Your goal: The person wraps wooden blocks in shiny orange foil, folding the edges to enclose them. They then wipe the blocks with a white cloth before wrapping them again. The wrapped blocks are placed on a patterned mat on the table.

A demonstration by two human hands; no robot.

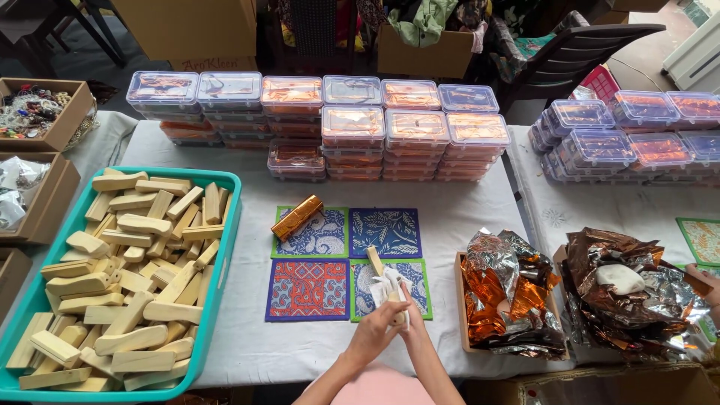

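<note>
Fingers (390, 298) of both hands close around a wooden block (375, 261) wrapped in white paper (388, 283), teal tray (225, 225) left, foil heap (506, 292) right.

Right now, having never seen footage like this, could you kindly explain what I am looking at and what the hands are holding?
There is no machine here: one camera worn on a person's head looks down at their own two bare hands. The left hand and right hand meet around a pale wooden piece with a bit of white wrapping, above four patterned cloth squares on a table covered in white cloth. On one square lies a copper foil-wrapped piece. To the left, a teal tray holds many more wooden pieces. To the right lie crumpled foil sheets. Behind stand stacks of clear lidded boxes.
</note>
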